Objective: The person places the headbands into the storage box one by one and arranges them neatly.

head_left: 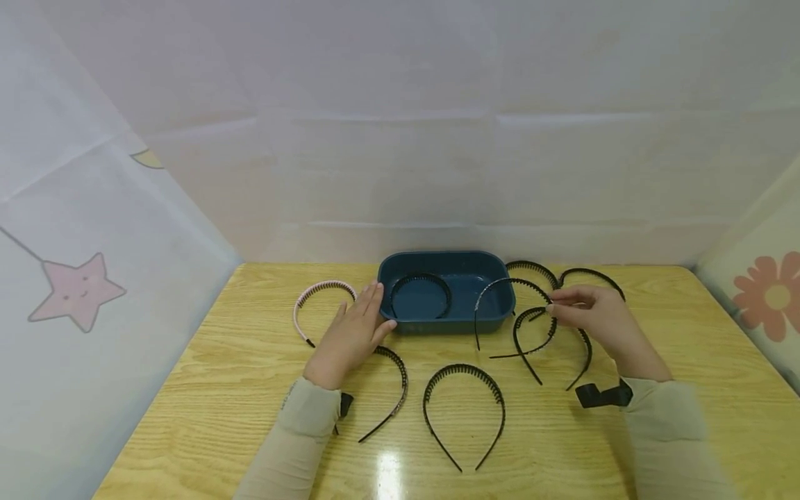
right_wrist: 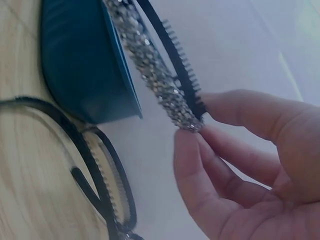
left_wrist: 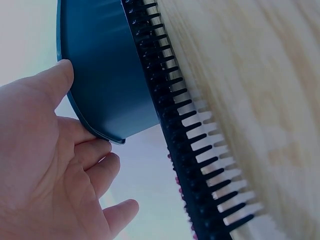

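1. Just right of the blue tub, right hand pinches a glittery headband; looks like loading!
2. At its left end, left hand touches, loosely extended.
3. Next calls for lowering inside, probably.

From the head feed I see a pale back wall with faint creases across it. To my left, another pale wall carries a pink star and a yellow shape. The right wall shows me a reddish flower. Below stands a yellow wood-grain counter, light gleaming off it low in my view.
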`<act>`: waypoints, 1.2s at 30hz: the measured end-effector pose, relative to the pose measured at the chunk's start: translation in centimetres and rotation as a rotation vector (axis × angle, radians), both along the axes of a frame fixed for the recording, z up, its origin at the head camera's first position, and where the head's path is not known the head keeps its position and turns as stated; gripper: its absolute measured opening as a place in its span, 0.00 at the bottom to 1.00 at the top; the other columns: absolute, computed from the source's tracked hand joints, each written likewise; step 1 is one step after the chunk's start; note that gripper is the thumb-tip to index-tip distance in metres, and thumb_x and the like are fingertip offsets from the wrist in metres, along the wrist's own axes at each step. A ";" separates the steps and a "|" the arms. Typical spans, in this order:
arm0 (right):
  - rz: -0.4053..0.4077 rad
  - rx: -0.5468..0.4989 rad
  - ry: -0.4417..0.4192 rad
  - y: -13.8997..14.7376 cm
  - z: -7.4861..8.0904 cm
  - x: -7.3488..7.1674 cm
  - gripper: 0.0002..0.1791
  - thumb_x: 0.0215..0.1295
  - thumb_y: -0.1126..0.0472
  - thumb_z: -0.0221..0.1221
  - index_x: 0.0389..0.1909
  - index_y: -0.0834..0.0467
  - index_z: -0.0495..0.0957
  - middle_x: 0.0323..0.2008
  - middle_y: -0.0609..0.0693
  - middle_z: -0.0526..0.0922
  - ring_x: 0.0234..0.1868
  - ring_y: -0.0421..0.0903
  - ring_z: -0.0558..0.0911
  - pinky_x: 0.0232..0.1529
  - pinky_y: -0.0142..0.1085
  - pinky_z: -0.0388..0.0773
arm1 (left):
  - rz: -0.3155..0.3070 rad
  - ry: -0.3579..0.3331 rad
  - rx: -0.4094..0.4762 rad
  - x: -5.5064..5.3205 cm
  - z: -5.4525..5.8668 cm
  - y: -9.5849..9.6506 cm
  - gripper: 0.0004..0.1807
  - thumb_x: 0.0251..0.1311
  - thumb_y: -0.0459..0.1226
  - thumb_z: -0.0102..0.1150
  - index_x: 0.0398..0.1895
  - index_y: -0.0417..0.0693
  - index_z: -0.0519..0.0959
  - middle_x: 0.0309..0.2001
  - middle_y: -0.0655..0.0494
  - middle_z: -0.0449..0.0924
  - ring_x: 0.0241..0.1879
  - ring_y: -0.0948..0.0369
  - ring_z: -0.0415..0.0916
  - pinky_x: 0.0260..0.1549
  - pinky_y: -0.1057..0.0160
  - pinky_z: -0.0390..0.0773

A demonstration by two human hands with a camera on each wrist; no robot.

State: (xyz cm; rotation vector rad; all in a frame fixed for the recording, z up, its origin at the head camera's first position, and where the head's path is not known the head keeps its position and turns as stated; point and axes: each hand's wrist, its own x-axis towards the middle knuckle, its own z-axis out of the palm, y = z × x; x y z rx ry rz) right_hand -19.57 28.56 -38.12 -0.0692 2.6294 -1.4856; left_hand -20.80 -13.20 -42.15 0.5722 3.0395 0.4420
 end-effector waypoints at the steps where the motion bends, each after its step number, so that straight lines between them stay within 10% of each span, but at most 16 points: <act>1: -0.013 -0.012 -0.001 -0.2 0.0 0.0 0.31 0.69 0.46 0.65 0.64 0.62 0.77 0.51 0.55 0.86 0.43 0.40 0.87 0.54 0.46 0.82 | -0.001 -0.001 0.000 0.0 0.0 0.0 0.42 0.78 0.56 0.44 0.82 0.43 0.44 0.82 0.48 0.41 0.80 0.51 0.42 0.74 0.37 0.49; 23: -0.147 -0.265 0.066 -5.8 -0.5 -3.4 0.27 0.70 0.56 0.66 0.64 0.67 0.76 0.52 0.59 0.80 0.41 0.38 0.87 0.47 0.34 0.85 | 0.003 0.030 -0.032 0.2 0.0 0.0 0.42 0.77 0.56 0.44 0.82 0.43 0.46 0.82 0.47 0.43 0.80 0.52 0.43 0.75 0.38 0.49; 36: -0.191 -0.044 0.146 -8.9 -1.5 -5.2 0.22 0.69 0.57 0.66 0.58 0.66 0.80 0.50 0.64 0.84 0.40 0.48 0.89 0.49 0.48 0.85 | 0.001 0.041 -0.055 0.0 -0.1 0.2 0.42 0.77 0.58 0.42 0.82 0.42 0.46 0.81 0.47 0.43 0.80 0.51 0.44 0.75 0.38 0.49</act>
